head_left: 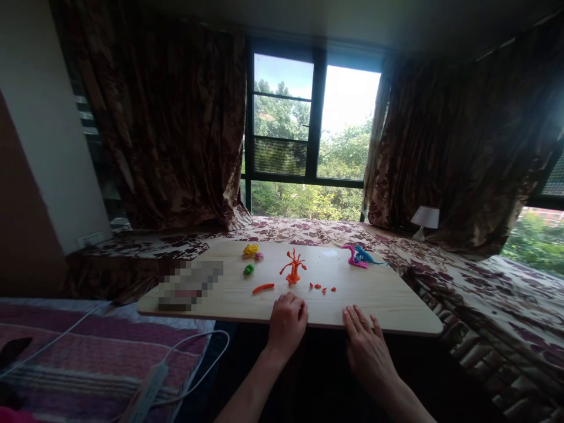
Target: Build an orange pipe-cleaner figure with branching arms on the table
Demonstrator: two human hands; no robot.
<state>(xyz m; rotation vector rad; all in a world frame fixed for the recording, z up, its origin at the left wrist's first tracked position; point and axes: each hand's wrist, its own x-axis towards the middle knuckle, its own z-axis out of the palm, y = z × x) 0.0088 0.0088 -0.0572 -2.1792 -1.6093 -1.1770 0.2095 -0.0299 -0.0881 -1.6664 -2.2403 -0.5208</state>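
Note:
My left hand (287,322) rests at the near edge of the light wooden table (238,308), fingers curled in; whatever they may hold is hidden. To its right, my right hand (365,341) lies palm down with fingers stretched out on the tabletop edge. Just beyond the left hand stands an orange modelling-clay figure (292,272) with a thick stem and several thin branches. An orange clay roll (263,288) lies to the figure's left. Several small orange clay bits (318,286) are scattered to its right, beyond and between my hands.
Yellow clay (251,249), a pink lump (259,256) and green clay (249,269) sit at the back left. Pink (352,258) and blue clay shapes (363,255) lie back right. A blurred-out item (189,288) occupies the left end. A power strip (147,390) lies on the bed.

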